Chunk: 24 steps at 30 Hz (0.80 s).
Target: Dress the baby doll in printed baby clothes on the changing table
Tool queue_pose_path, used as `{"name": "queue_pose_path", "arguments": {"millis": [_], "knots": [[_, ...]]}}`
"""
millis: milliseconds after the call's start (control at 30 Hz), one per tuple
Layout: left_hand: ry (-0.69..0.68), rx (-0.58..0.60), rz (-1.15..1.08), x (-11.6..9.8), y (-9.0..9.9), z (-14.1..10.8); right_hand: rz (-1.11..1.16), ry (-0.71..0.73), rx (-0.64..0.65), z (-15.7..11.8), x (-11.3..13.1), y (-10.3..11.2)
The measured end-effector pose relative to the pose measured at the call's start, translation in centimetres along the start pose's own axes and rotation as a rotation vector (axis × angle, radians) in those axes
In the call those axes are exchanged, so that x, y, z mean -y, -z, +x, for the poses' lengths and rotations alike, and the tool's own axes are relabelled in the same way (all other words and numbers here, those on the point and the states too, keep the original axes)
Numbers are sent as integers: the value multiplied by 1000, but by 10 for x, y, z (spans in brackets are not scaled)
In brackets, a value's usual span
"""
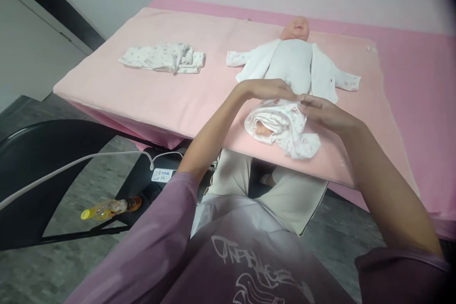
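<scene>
A baby doll (291,59) lies face up on the pink table cover (178,104), dressed in an open white jacket with its sleeves spread. A white patterned garment (287,123) is bunched around the doll's lower end, with a bit of skin-coloured doll showing in its opening. My left hand (272,89) is closed at the garment's upper edge, its fingers together. My right hand (320,111) grips the same edge from the right, and the fingertips of both hands nearly meet. The garment and the left hand itself partly hide the fingertips.
A folded patterned garment (164,58) lies on the table's left part. Below, at the left, are a black chair (32,175), a white cable (89,156), a labelled white box (163,175) and a bottle with a yellow cap (110,209). The table's front edge runs over my knees.
</scene>
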<state>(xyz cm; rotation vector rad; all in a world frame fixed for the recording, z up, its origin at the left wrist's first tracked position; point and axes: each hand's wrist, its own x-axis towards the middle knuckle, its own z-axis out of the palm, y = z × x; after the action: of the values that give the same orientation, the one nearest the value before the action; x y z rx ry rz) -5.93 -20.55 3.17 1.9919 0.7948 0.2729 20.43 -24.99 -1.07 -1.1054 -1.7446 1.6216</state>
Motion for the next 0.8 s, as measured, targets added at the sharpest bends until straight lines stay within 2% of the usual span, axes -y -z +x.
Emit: {"name": "queue_pose_path", "arguments": {"millis": [100, 200, 267, 400, 467, 533, 667, 800], "knots": [[82, 144, -12, -2, 24, 20, 16, 76, -18, 2, -5, 0], [181, 235, 75, -2, 27, 33, 76, 154, -49, 5, -13, -6], [118, 293, 57, 0, 23, 38, 115, 158, -67, 5, -18, -8], [-88, 379, -173, 13, 13, 40, 120, 48, -46, -3, -21, -8], [-94, 348, -278, 21, 8, 38, 112, -21, -10, -8, -18, -7], [-65, 258, -348, 27, 3, 34, 131, -64, 1, -12, -13, -8], [19, 113, -420, 31, -8, 26, 248, -105, -51, -14, -6, -15], [-49, 171, -395, 31, -6, 25, 421, -133, -78, -8, -12, -22]]}}
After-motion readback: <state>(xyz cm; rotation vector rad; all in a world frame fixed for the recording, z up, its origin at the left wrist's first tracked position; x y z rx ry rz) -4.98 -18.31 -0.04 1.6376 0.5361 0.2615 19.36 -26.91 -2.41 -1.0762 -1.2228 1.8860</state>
